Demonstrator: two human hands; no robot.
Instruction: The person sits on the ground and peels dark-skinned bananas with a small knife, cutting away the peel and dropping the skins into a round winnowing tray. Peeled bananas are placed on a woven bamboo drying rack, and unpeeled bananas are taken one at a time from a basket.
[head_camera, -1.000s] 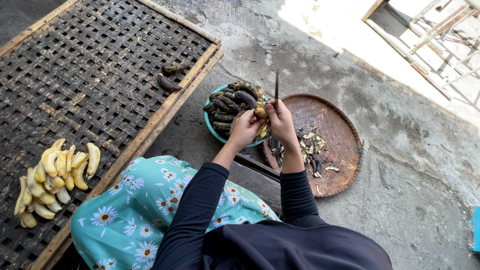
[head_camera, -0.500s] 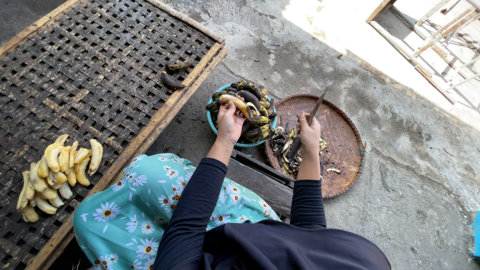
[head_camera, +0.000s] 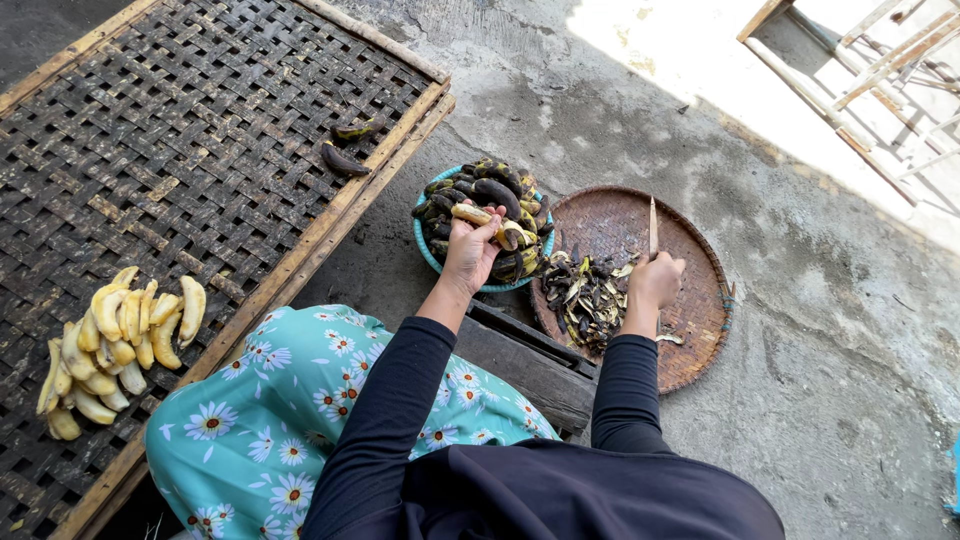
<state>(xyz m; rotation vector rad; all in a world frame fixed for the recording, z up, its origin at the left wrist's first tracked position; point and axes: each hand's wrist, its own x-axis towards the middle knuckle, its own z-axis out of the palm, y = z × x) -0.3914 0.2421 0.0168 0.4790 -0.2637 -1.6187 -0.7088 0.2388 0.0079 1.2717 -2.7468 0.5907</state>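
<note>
Pale yellow and soft, the peeled banana (head_camera: 472, 213) sits across the fingers of my left hand (head_camera: 470, 252), held just above the round teal plastic basin (head_camera: 428, 252) heaped with blackened, overripe bananas (head_camera: 497, 190). My left grip is closed loosely around it. I judge the fruit light, mushy and slick once bare, easy to bruise or snap, so it wants cradling along its length, not pinching at one end.

My right hand (head_camera: 655, 280) is closed tight on the handle of a slim knife (head_camera: 653, 226), blade pointing up and away, over the round brown woven tray (head_camera: 690, 320). A pile of dark banana peels (head_camera: 585, 292) lies on that tray, just beside the basin.

To my left, the large dark woven bamboo drying rack (head_camera: 200, 150) with its wooden frame carries a cluster of peeled yellow bananas (head_camera: 115, 345) near its close edge, and two dark unpeeled bananas (head_camera: 345, 158) lie near its far corner. My knee in teal floral cloth (head_camera: 290, 420) and a dark wooden plank (head_camera: 530, 365) crowd the space between rack and basin. Everything rests on rough grey concrete floor (head_camera: 850, 350).
</note>
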